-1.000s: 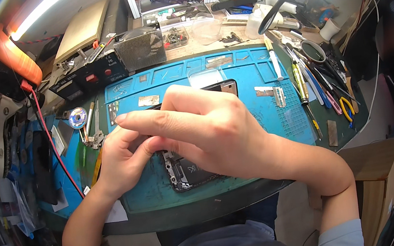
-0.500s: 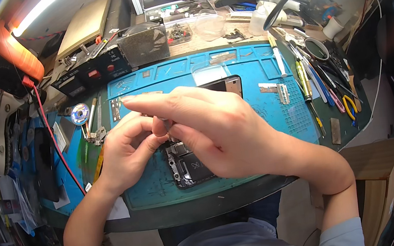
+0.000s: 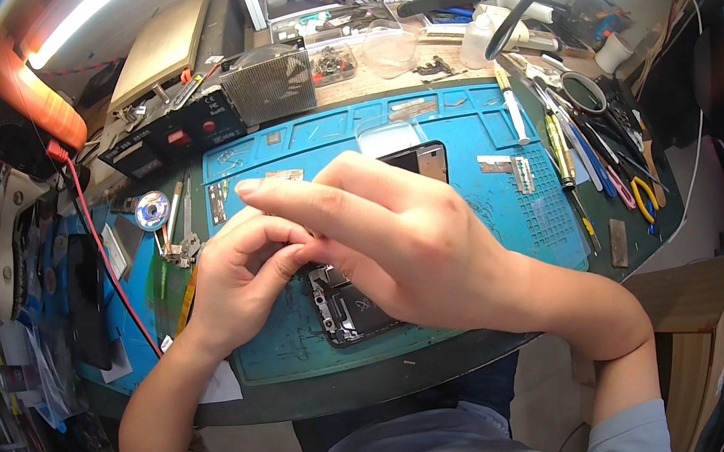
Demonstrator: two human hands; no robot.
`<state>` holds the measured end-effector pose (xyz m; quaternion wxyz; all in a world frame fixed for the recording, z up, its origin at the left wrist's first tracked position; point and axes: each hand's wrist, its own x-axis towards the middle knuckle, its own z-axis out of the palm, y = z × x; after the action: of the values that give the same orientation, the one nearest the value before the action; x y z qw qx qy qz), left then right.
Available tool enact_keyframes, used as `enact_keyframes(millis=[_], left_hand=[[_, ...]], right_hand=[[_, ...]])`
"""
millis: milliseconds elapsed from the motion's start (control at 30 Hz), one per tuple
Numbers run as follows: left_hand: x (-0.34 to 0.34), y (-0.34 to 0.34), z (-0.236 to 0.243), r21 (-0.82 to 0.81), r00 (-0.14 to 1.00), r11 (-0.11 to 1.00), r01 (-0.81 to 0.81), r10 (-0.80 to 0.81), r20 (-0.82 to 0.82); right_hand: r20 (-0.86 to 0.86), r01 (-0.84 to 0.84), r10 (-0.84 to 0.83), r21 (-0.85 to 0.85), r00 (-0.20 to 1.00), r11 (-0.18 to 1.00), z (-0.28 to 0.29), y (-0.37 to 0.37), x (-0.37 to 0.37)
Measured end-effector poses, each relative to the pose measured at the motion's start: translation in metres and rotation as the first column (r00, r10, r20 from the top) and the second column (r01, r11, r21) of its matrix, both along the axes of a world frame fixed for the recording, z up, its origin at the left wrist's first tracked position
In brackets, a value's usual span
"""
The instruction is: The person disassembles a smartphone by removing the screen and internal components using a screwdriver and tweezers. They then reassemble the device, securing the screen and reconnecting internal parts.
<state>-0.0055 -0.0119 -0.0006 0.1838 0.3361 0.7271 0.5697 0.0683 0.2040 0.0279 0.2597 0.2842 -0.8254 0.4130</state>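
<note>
My left hand (image 3: 246,282) and my right hand (image 3: 404,230) meet in front of me, fingertips together. The left thumb and forefinger are pinched closed. On the right hand the forefinger stretches out over the left one, while its thumb closes in against the left fingertips. Whatever lies between them is hidden by the fingers. Below the hands an opened phone (image 3: 358,311) lies on the blue work mat (image 3: 288,359), its dark battery and metal parts showing. My right hand covers its middle, and the far dark end sticks out beyond the knuckles.
A clear plastic box (image 3: 389,136) sits behind the phone. Small metal plates (image 3: 510,167) lie on the mat's right. Tweezers, pliers (image 3: 645,198) and screwdrivers crowd the right edge. A solder spool (image 3: 151,210), a red cable (image 3: 107,260) and a black control box (image 3: 172,139) stand left.
The fingertips have drawn closer together, and the small grey piece that showed between them is now hidden. The whole view has shifted slightly.
</note>
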Motion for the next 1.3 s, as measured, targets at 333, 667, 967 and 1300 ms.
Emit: enact_keyframes(millis=[333, 667, 967, 1300], left_hand=[[0.000, 0.001, 0.000, 0.042, 1.000, 0.999, 0.025, -0.024, -0.010], [0.000, 0.004, 0.006, 0.007, 0.989, 1.000, 0.022, -0.021, -0.149], [0.001, 0.003, 0.005, -0.025, 0.976, 0.999, -0.020, 0.014, -0.218], [0.001, 0.003, 0.001, -0.027, 0.981, 1.000, -0.009, 0.004, -0.195]], right_hand=[[0.059, -0.003, 0.004, -0.026, 0.998, 1.000, 0.005, 0.002, 0.005], [0.014, 0.068, -0.067, -0.127, 0.998, 0.990, 0.014, 0.018, 0.006], [-0.001, 0.052, -0.053, -0.165, 0.999, 0.985, 0.015, 0.017, 0.007], [0.051, 0.249, -0.245, -0.105, 0.968, 0.963, 0.025, 0.049, 0.016]])
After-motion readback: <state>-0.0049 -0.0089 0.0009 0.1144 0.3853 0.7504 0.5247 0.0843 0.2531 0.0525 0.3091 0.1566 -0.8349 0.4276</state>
